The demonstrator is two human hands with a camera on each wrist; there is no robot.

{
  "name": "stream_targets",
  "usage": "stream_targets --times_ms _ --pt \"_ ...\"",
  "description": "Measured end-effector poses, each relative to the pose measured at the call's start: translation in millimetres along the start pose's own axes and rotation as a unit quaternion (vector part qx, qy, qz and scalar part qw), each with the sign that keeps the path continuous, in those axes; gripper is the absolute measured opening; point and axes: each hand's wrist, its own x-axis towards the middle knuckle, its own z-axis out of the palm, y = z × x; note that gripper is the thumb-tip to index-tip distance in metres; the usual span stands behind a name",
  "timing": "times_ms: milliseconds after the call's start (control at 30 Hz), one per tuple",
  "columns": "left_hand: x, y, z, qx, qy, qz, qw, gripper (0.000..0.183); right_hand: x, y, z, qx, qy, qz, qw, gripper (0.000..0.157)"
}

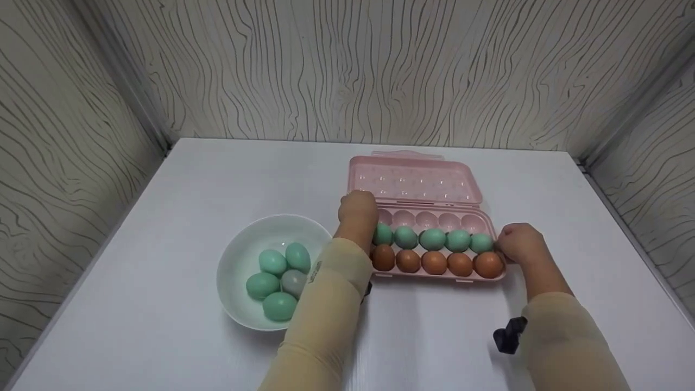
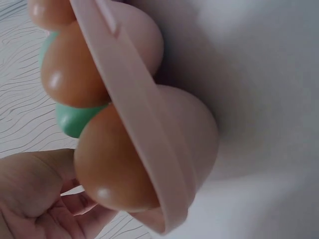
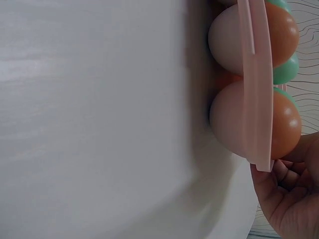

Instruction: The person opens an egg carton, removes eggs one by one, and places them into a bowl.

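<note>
Gripping the pink carton (image 1: pixel 427 220) — curled at opposite ends — are left hand (image 1: pixel 359 209) and right hand (image 1: pixel 522 243).

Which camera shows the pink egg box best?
The head view: it shows the pink egg box nearly whole, open lid and tray together. Each wrist view shows mainly one end of the tray, close up.

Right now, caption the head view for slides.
Left hand and right hand hold opposite ends of an open pink egg carton beside a white bowl of eggs.
</note>
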Motion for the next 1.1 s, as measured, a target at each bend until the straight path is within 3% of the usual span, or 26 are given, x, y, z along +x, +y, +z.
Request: stream_targets --times_ms 333,700,933,1100 --pt "-2.8 -4.5 -2.8 -0.033 0.004 -0.006 0.9994 0.02 0 -2 1.7 0.009 -0.009 0.019 1.0 0.015" --pt "-9.1 -7.9 -10.5 -0.038 0.009 0.005 0.9992 0.019 -1 -2 -1.1 -0.012 -0.004 -0.004 1.0 0.015" --pt "-15.7 -7.1 -16.0 -0.101 -0.008 0.007 0.9948 0.013 -1 -1 -0.6 -0.014 0.004 -0.006 1.0 0.017" --pt "-21.6 -4.4 -21.5 -0.116 -0.013 0.019 0.993 0.017 -1 -1 -0.2 -0.004 0.0 -0.001 1.0 0.016"
